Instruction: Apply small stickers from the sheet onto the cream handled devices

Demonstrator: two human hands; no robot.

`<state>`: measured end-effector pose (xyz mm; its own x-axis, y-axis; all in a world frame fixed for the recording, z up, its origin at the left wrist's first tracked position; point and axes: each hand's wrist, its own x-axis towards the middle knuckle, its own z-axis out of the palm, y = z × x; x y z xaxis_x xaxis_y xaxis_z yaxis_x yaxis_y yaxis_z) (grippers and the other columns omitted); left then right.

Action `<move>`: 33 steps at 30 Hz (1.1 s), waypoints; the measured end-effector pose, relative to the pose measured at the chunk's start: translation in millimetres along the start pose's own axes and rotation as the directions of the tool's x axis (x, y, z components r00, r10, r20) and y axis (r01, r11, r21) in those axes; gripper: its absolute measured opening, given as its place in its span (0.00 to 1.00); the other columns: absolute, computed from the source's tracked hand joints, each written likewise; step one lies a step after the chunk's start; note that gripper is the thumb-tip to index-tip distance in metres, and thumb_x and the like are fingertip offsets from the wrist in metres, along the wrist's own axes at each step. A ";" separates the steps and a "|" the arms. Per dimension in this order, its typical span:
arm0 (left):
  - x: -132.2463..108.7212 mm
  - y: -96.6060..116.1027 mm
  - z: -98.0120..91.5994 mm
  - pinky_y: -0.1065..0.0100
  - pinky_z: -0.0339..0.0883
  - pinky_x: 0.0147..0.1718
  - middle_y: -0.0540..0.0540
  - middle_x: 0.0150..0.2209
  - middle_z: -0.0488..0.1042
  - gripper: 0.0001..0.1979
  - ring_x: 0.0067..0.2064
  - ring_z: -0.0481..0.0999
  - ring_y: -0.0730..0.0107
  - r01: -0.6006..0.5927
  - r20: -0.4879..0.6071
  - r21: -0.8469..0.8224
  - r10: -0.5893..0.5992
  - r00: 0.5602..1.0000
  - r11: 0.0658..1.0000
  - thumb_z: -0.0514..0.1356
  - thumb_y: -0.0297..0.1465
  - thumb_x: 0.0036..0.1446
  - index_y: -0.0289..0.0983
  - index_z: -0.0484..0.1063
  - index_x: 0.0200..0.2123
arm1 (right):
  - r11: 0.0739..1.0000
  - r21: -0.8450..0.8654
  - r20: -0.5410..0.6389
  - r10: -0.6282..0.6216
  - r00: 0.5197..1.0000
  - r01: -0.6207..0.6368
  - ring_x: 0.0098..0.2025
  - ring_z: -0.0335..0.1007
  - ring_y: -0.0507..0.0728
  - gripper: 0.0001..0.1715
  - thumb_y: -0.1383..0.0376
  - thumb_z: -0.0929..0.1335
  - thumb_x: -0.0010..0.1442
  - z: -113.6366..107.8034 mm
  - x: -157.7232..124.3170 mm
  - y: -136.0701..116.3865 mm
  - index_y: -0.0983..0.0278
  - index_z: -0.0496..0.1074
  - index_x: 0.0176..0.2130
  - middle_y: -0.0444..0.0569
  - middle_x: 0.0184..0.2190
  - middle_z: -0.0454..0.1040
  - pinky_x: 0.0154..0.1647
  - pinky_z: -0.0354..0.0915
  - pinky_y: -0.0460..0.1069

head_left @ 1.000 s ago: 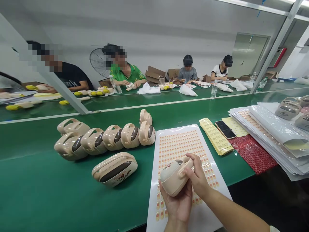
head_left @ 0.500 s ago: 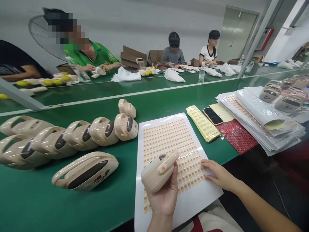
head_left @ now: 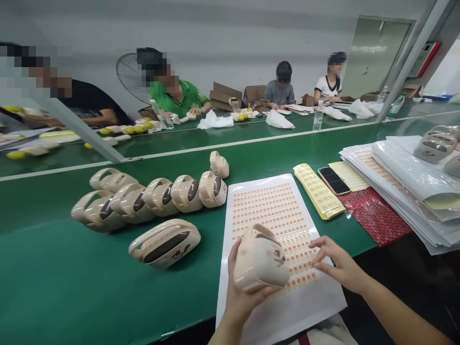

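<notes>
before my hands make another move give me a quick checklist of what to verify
1. Left hand holding the glossy beige plastic unit with a loop handle: ok.
2. Right hand free of stickers: cannot tell, fingertips too small and blurred.
3. White sheet of small orange oval stickers wholly on the green table: not ok, near end overhangs.
4. Black-screened phone clear of that sheet: ok.
5. Lone beige unit with brown panel clear of that sheet: ok.

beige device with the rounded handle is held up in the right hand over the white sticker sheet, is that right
Not quite: the head view shows the beige device held up in the left hand, not the right hand, over the white sticker sheet.
</notes>
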<state>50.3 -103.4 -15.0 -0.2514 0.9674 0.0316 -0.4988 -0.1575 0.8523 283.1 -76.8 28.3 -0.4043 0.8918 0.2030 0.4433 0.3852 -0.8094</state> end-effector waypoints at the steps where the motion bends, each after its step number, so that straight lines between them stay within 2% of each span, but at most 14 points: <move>1: -0.5 2.4 -2.3 0.44 0.56 0.55 0.48 0.56 0.65 0.52 0.55 0.64 0.45 -0.092 0.048 0.124 0.087 0.995 0.988 0.73 0.23 0.21 0.52 0.62 0.54 | 0.997 0.078 -0.028 0.014 1.000 -0.011 0.46 0.67 0.60 0.12 0.57 0.65 0.58 -0.7 11.0 -12.0 0.61 0.70 0.28 0.53 0.40 0.68 0.47 0.66 0.59; 2: -0.7 5.1 -4.5 0.44 0.55 0.55 0.48 0.55 0.66 0.52 0.55 0.64 0.44 -0.190 0.136 0.223 0.162 0.977 0.956 0.72 0.19 0.20 0.52 0.63 0.54 | 0.990 0.143 -0.033 0.010 0.999 -0.005 0.46 0.67 0.60 0.13 0.56 0.65 0.58 -0.3 22.2 -24.2 0.61 0.70 0.28 0.52 0.40 0.68 0.48 0.65 0.59; 4: -1.0 10.9 -8.1 0.44 0.57 0.53 0.46 0.54 0.68 0.49 0.54 0.66 0.43 -0.368 0.339 0.355 0.249 0.907 0.859 0.70 0.17 0.22 0.52 0.65 0.53 | 0.974 0.225 0.028 -0.047 0.999 0.040 0.46 0.67 0.58 0.12 0.57 0.66 0.57 3.4 42.4 -46.7 0.61 0.69 0.27 0.50 0.40 0.68 0.49 0.64 0.58; 5: -1.0 13.4 -9.5 0.45 0.59 0.52 0.45 0.53 0.69 0.49 0.54 0.66 0.43 -0.430 0.411 0.389 0.264 0.872 0.814 0.70 0.17 0.24 0.52 0.65 0.53 | 0.969 0.239 0.077 -0.084 0.994 0.063 0.46 0.67 0.58 0.11 0.58 0.67 0.56 6.1 50.4 -55.9 0.61 0.69 0.26 0.49 0.40 0.68 0.49 0.64 0.57; 6: -1.1 15.4 -10.6 0.46 0.60 0.51 0.45 0.54 0.69 0.48 0.54 0.67 0.43 -0.459 0.440 0.404 0.271 0.856 0.791 0.70 0.17 0.24 0.52 0.65 0.53 | 0.969 0.235 0.123 -0.111 0.986 0.080 0.46 0.66 0.58 0.10 0.60 0.67 0.56 9.1 56.7 -63.2 0.61 0.69 0.26 0.49 0.40 0.68 0.49 0.64 0.57; 10: -2.7 17.9 -13.3 0.50 0.61 0.50 0.46 0.55 0.67 0.51 0.53 0.67 0.44 -0.463 0.445 0.430 0.264 0.856 0.775 0.70 0.16 0.25 0.54 0.62 0.55 | 0.982 0.161 0.240 -0.141 0.961 0.104 0.47 0.65 0.58 0.07 0.64 0.68 0.54 19.7 65.0 -72.7 0.61 0.69 0.25 0.49 0.41 0.66 0.46 0.66 0.56; 16: -5.4 16.3 -11.5 0.47 0.57 0.53 0.41 0.51 0.71 0.44 0.53 0.66 0.41 -0.241 0.284 0.310 0.152 0.947 0.920 0.69 0.15 0.22 0.47 0.71 0.48 | 0.971 0.200 0.168 -0.168 0.971 0.133 0.49 0.64 0.58 0.08 0.63 0.67 0.55 28.0 58.0 -62.3 0.62 0.67 0.26 0.50 0.42 0.65 0.50 0.64 0.57; 22: -7.1 13.2 -9.5 0.46 0.58 0.52 0.42 0.51 0.71 0.46 0.52 0.67 0.41 -0.283 0.309 0.328 0.181 0.934 0.901 0.69 0.15 0.21 0.48 0.70 0.49 | 0.973 0.157 0.200 -0.202 0.959 0.172 0.48 0.64 0.58 0.08 0.64 0.66 0.56 24.2 56.5 -62.5 0.61 0.66 0.26 0.50 0.41 0.65 0.48 0.66 0.56; 25: -7.3 11.4 -9.4 0.45 0.60 0.51 0.42 0.52 0.70 0.48 0.52 0.67 0.42 -0.350 0.338 0.376 0.225 0.914 0.858 0.70 0.17 0.22 0.49 0.67 0.52 | 0.973 0.117 0.200 -0.219 0.955 0.199 0.49 0.65 0.58 0.08 0.64 0.65 0.57 25.1 55.9 -62.2 0.61 0.66 0.26 0.51 0.41 0.65 0.48 0.67 0.56; 27: -6.7 11.0 -9.7 0.45 0.60 0.50 0.43 0.52 0.69 0.48 0.53 0.67 0.43 -0.399 0.368 0.413 0.250 0.895 0.819 0.71 0.18 0.23 0.50 0.65 0.53 | 0.963 0.078 0.158 -0.266 0.951 0.257 0.49 0.65 0.58 0.08 0.65 0.63 0.58 28.2 54.5 -60.6 0.61 0.66 0.27 0.52 0.41 0.65 0.48 0.67 0.55; 30: -6.5 10.9 -9.7 0.45 0.59 0.51 0.43 0.54 0.67 0.48 0.54 0.65 0.44 -0.439 0.415 0.447 0.255 0.874 0.779 0.71 0.20 0.26 0.51 0.63 0.54 | 0.924 -0.005 0.092 -0.381 0.920 0.383 0.47 0.66 0.57 0.08 0.65 0.61 0.61 32.9 51.0 -57.2 0.62 0.68 0.31 0.54 0.42 0.65 0.47 0.68 0.54; 33: -9.4 9.6 -7.0 0.46 0.60 0.50 0.42 0.54 0.66 0.48 0.54 0.65 0.44 -0.391 0.376 0.458 0.224 0.899 0.798 0.71 0.22 0.28 0.50 0.61 0.56 | 0.891 -0.122 0.089 -0.429 0.899 0.438 0.46 0.67 0.57 0.09 0.63 0.61 0.62 35.8 46.1 -54.2 0.61 0.70 0.39 0.55 0.46 0.65 0.45 0.69 0.54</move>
<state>42.1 -115.4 -10.9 -0.0258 0.9090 0.4159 0.0798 -0.4129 0.9073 211.8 -65.1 61.8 -0.6248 0.6150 0.4810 0.3158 0.7626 -0.5646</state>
